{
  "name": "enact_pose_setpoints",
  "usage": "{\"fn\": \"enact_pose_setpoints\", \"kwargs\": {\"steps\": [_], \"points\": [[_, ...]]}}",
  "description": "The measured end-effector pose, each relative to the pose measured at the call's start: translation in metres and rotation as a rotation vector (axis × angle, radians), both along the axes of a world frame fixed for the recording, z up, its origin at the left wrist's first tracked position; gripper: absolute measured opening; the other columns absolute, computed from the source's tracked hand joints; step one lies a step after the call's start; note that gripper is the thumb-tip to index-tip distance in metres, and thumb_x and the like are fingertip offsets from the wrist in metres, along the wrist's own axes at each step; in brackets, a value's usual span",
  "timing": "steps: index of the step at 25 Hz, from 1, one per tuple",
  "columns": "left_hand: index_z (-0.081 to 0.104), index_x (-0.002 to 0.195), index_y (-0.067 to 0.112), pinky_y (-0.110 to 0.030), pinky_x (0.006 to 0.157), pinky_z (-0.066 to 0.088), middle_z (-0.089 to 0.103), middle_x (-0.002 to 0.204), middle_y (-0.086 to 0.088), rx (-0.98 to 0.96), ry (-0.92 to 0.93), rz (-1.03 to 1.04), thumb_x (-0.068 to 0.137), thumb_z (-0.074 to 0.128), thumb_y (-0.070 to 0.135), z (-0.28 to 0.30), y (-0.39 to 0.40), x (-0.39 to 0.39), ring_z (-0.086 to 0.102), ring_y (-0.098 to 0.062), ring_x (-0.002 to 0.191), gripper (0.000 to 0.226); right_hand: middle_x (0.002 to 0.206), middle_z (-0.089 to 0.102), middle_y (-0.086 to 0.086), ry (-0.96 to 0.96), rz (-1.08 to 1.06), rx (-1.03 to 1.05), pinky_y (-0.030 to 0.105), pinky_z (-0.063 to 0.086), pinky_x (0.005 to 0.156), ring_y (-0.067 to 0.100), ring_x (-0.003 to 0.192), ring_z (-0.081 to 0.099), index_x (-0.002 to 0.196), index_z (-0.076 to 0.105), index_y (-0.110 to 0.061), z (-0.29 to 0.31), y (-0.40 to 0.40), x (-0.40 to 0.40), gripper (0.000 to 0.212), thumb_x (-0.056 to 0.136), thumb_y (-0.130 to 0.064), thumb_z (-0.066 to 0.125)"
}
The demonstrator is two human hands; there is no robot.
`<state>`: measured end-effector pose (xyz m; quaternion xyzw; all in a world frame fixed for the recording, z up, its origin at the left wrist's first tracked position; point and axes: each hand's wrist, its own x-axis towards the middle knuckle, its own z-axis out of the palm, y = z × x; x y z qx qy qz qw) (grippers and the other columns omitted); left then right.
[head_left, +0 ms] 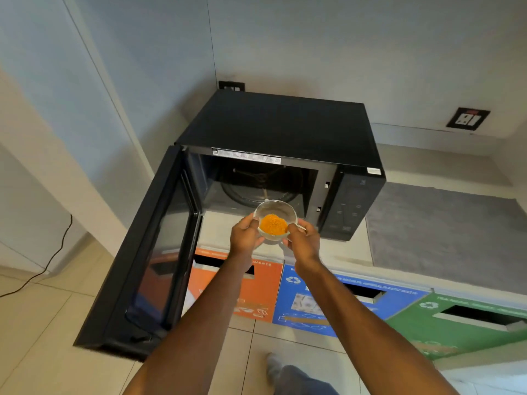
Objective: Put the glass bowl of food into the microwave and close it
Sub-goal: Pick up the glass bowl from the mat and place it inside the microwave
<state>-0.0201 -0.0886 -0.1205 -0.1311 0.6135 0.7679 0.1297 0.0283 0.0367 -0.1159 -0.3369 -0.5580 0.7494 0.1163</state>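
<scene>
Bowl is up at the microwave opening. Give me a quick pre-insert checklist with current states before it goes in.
1. Black microwave door swung fully open: ok.
2. Clear glass bowl of orange food held by both left hand and right hand: ok.
3. Bowl level, nothing spilling: ok.
4. Glass turntable free of other dishes: ok.
5. Bowl already inside cavity: not ok, just outside.
6. Turntable seated properly: cannot tell.

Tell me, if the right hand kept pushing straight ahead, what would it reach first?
Probably nothing before the cavity: the right hand, holding the clear glass bowl of orange food, points into the open black microwave, likely meeting its round glass turntable first. Depth is uncertain.
</scene>
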Motion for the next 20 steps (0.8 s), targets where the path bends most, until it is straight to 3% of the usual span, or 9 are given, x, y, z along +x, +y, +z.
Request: {"fn": "enact_pose_setpoints", "kwargs": {"steps": [4,7,11,16,20], "points": [[0.067,0.116,0.022,-0.032,0.074,0.059,0.071,0.117,-0.013,0.052,0.024,0.075,0.102,0.058,0.018,-0.004,0.0,-0.052,0.069,-0.025,0.104,0.017,0.121,0.073,0.015,0.047,-0.008,0.016,0.026,0.061,0.076,0.029,0.114,0.071,0.127,0.066,-0.01,-0.003,-0.001,-0.057,0.032,0.095,-0.018,0.07],[0.062,0.131,0.012,-0.038,0.087,0.059,0.068,0.125,-0.015,0.049,0.051,0.085,0.103,0.057,0.018,-0.008,0.004,-0.09,0.068,-0.026,0.108,0.029,0.12,0.074,0.013,0.058,0.011,0.043,0.032,0.062,0.087,0.028,0.114,0.072,0.127,0.068,-0.011,-0.008,0.005,-0.098,0.032,0.096,-0.018,0.068],[0.063,0.133,0.012,-0.036,0.093,0.058,0.07,0.114,-0.007,0.058,0.095,0.091,0.104,0.057,0.019,-0.015,0.009,-0.131,0.066,-0.019,0.1,0.031,0.11,0.077,0.006,0.06,0.048,0.14,0.039,0.06,0.099,0.024,0.11,0.073,0.123,0.071,-0.012,-0.017,0.014,-0.142,0.029,0.097,-0.024,0.068],[0.068,0.122,0.008,-0.039,0.095,0.058,0.068,0.089,-0.001,0.037,0.117,0.095,0.104,0.056,0.021,-0.033,0.018,-0.171,0.065,-0.017,0.09,0.025,0.1,0.074,-0.001,0.079,0.077,0.109,0.03,0.058,0.093,0.017,0.101,0.072,0.124,0.069,-0.013,-0.025,0.019,-0.177,0.028,0.098,-0.023,0.066],[0.068,0.126,0.012,-0.034,0.088,0.059,0.072,0.103,-0.005,0.037,0.133,0.091,0.103,0.058,0.022,-0.036,0.023,-0.188,0.068,-0.016,0.091,0.027,0.094,0.071,-0.005,0.069,0.076,0.079,0.027,0.056,0.086,0.014,0.092,0.07,0.105,0.069,-0.022,-0.03,0.024,-0.194,0.008,0.098,-0.026,0.068]]}}
